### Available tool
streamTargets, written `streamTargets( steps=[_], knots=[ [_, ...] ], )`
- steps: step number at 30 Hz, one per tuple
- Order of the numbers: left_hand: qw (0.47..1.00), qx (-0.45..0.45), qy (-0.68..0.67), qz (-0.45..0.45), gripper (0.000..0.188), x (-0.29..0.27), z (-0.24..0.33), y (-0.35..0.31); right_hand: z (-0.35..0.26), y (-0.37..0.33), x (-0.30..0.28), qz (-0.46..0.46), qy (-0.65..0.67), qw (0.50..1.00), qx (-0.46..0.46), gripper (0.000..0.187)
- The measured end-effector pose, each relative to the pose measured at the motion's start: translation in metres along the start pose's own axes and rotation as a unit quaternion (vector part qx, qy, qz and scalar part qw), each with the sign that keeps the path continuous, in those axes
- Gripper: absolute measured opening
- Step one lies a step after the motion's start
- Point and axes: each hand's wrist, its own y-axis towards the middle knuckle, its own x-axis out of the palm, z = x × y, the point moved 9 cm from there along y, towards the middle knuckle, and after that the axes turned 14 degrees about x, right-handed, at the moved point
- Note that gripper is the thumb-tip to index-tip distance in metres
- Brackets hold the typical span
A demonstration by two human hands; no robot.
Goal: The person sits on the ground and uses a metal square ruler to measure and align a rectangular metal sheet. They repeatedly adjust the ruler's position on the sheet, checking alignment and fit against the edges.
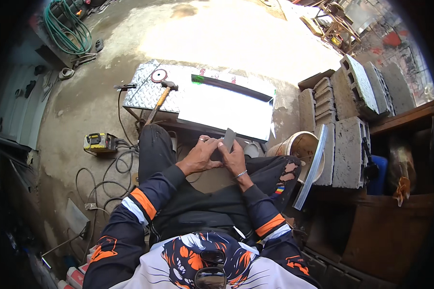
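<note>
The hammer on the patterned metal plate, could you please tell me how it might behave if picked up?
The hammer would probably feel head-heavy, given its metal-looking head on a slim handle. It should stay stiff, as the handle looks straight. Rolling seems unlikely, since the head juts out sideways.

Looks like a workshop: hammer (pixel 162 98) and disc (pixel 155 76) on metal bench (pixel 139 95), stacked concrete blocks (pixel 348 154), coiled hose (pixel 57 37), stained concrete floor (pixel 99 96).

room above shiny sheet (pixel 226 113), hammer (pixel 160 101) left, bucket (pixel 281 148) right
</note>
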Motion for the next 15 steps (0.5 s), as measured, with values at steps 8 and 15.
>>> streamTargets(
  steps=[8,15],
  knots=[
    [0.989,-0.101,-0.101,-0.025,0.107,0.018,-0.022,-0.005,0.029,0.021,0.014,-0.071,0.025,0.995,0.058,0.044],
    [0.952,-0.215,-0.217,0.029,0.090,0.004,-0.054,-0.014,0.022,0.047,0.002,-0.064,-0.035,0.996,-0.049,0.046]
  ],
)
